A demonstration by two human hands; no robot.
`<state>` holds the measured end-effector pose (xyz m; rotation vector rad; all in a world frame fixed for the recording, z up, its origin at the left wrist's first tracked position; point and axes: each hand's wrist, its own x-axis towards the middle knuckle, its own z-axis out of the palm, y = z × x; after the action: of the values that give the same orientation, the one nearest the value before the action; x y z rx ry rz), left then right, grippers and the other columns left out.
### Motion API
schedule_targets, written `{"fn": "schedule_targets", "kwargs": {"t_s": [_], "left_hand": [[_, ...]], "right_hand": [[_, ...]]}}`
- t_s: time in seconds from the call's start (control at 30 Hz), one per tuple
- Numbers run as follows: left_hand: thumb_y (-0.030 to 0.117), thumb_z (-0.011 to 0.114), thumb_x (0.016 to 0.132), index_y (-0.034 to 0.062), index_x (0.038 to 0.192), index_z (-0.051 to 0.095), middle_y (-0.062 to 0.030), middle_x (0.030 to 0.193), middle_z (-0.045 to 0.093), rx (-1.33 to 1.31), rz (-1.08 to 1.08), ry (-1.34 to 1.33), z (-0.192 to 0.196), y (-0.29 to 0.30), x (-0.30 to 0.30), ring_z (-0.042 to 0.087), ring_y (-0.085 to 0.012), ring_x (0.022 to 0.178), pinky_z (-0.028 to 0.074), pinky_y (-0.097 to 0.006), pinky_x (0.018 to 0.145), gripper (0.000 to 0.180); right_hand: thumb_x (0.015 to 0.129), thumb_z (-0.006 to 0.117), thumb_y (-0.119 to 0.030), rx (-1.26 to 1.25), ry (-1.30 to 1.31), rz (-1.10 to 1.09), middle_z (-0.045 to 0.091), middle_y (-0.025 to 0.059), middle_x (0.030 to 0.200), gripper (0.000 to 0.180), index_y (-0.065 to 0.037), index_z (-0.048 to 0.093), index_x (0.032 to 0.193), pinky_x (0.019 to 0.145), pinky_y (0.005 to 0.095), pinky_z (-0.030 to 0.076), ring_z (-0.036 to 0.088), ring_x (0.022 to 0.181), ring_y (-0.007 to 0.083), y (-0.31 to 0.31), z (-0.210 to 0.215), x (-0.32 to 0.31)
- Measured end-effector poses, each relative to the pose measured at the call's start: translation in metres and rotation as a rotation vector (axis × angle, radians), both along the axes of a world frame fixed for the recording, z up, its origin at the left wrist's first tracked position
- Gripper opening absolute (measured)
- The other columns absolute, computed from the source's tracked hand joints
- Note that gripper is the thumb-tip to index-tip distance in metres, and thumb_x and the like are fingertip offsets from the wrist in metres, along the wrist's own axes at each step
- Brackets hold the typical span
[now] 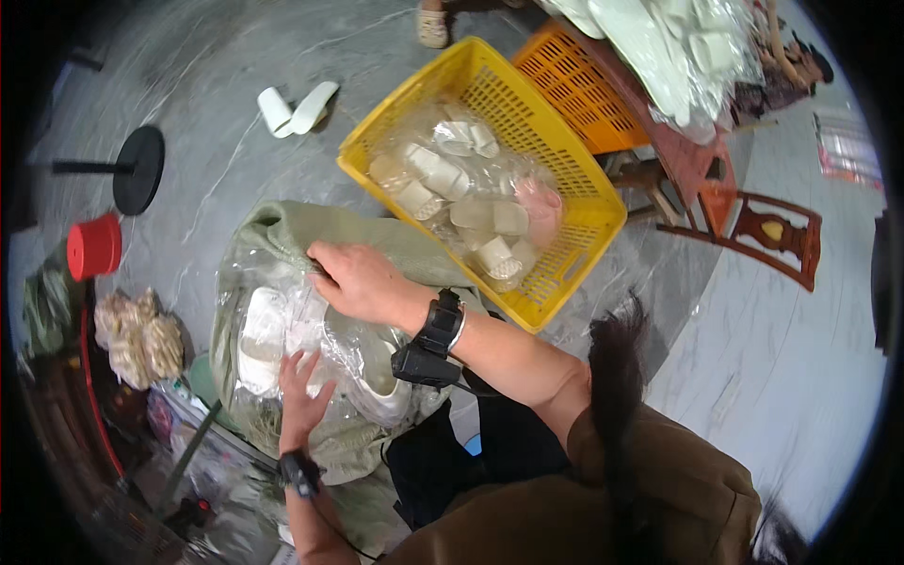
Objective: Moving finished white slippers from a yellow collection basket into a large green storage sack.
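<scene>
Fingers of both hands, left hand and right hand, press spread on clear plastic-wrapped white slippers inside a grey-green cloth sack; many packs already fill the yellow plastic crate.

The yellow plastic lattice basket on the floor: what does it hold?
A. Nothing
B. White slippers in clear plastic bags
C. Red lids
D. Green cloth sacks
B: the yellow plastic lattice basket holds pale white slippers wrapped in clear plastic bags.
</scene>
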<state>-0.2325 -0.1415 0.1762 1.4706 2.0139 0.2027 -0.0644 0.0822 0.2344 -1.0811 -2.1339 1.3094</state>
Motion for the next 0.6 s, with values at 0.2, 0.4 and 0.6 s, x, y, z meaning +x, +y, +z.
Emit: {"fn": "schedule_targets", "kwargs": {"t_s": [0.2, 0.4, 0.6], "left_hand": [[0.006, 0.065, 0.079, 0.0015, 0.102, 0.064, -0.0173, 0.105, 0.062, 0.087, -0.061, 0.067, 0.100, 0.090, 0.038, 0.056, -0.0354, 0.103, 0.043, -0.041, 0.089, 0.024], [0.005, 0.053, 0.090, -0.0032, 0.108, 0.061, -0.0114, 0.106, 0.064, 0.174, -0.053, -0.533, 0.116, 0.228, 0.157, 0.060, -0.0173, 0.099, 0.044, -0.027, 0.089, 0.021], [0.024, 0.059, 0.088, 0.0026, 0.125, 0.049, -0.0159, 0.116, 0.056, -0.723, 0.667, -1.177, -0.060, 0.331, 0.320, 0.055, -0.0196, 0.104, 0.044, -0.029, 0.087, 0.044]], "right_hand": [[0.085, 0.057, -0.014, 0.170, 0.168, -0.234, 0.059, 0.0145, 0.086, 0.021, -0.002, 0.056, 0.101, 0.067, 0.0397, 0.047, 0.059, 0.079, 0.0307, 0.030, -0.044, 0.103], [0.083, 0.055, -0.017, -0.010, -0.110, -0.584, 0.057, 0.0189, 0.104, 0.026, -0.004, 0.057, 0.105, 0.089, 0.0424, 0.043, 0.054, 0.100, 0.0369, 0.052, -0.144, 0.276], [0.083, 0.057, -0.021, -0.281, -0.652, -0.522, 0.054, 0.0229, 0.115, 0.036, -0.002, 0.056, 0.113, 0.096, 0.0433, 0.040, 0.051, 0.108, 0.0382, 0.082, -0.271, 0.426]]}}
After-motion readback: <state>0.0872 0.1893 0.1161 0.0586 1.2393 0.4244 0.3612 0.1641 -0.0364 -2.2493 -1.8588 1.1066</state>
